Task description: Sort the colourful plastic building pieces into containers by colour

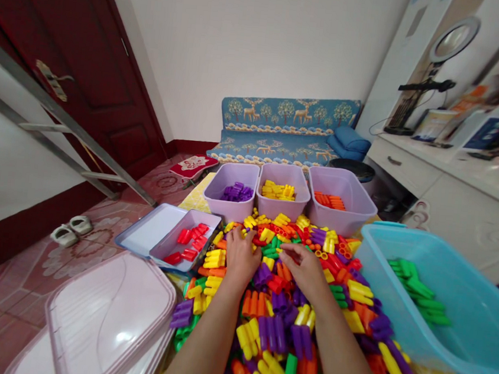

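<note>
A thick pile of plastic tube-shaped toy pieces (276, 332) in yellow, purple, orange, red and green lies in front of me, many joined side by side. My left hand (242, 256) reaches into the far half of the pile, fingers apart and bent down onto the pieces; its fingertips are partly hidden. To its right, my right hand (305, 269) hovers low, fingers parted and pointing left. Green pieces (272, 247) lie between the hands, and a bit of yellow shows by the right fingertips. No piece is clearly gripped by either hand.
Behind the pile stand lilac bins with purple (237, 192), yellow (278, 190) and orange pieces (329, 201). A shallow tray (160, 253) at left holds red pieces; a blue tub (476, 318) at right holds green ones. Lids (111, 315) lie front left. A sofa (276, 145) stands beyond.
</note>
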A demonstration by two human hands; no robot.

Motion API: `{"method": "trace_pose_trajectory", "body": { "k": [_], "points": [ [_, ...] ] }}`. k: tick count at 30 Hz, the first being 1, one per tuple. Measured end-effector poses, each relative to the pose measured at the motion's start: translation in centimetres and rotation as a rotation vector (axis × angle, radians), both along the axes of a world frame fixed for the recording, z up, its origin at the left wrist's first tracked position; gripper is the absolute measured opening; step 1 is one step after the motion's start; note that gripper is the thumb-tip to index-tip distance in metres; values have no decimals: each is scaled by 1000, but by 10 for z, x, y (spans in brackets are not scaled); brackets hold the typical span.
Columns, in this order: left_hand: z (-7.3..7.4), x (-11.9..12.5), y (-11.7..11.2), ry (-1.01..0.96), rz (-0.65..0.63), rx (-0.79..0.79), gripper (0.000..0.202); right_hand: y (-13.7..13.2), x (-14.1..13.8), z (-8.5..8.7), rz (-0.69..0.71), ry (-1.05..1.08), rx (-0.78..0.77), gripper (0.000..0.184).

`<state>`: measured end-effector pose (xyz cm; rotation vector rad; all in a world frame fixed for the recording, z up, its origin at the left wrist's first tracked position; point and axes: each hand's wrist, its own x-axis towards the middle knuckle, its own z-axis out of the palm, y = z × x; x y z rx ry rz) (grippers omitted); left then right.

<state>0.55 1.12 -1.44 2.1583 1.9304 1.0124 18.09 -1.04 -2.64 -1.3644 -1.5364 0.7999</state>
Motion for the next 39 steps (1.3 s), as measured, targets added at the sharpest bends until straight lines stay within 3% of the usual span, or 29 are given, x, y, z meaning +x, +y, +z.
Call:
{"method": "trace_pose_trajectory", "body": {
  "k": [5,8,11,14,19,23,26,28,32,35,39],
  "points": [
    [-2,1,4,-217,-130,-37,30,0,-1,0,-6,-6,17,27],
    [0,4,5,-565,-218,-48,23,-1,-1,3,-12,11,19,29],
    [4,9,3,-950,-382,-128,19,-4,-4,11,-3,54,3,38],
    [8,12,-1,-1120,-575,-228,26,-7,-10,19,45,91,-10,48],
    [7,14,-2,-1133,-685,-202,32,-8,-18,17,86,95,-41,48],
    [5,14,-1,-1035,-553,-197,31,-5,-13,21,8,91,-39,39],
    [2,13,1,-968,-446,-173,26,4,-8,38,-36,144,-54,39],
    [0,13,2,-954,-423,-167,25,15,-7,52,-33,250,-10,48],
    [-3,12,2,-892,-410,-144,23,36,-5,69,8,480,234,76],
    [-3,12,1,-800,-370,-93,21,43,9,61,-132,294,254,63],
    [-5,12,2,-686,-340,-63,20,46,43,35,-372,-349,201,45]
  ]
}}
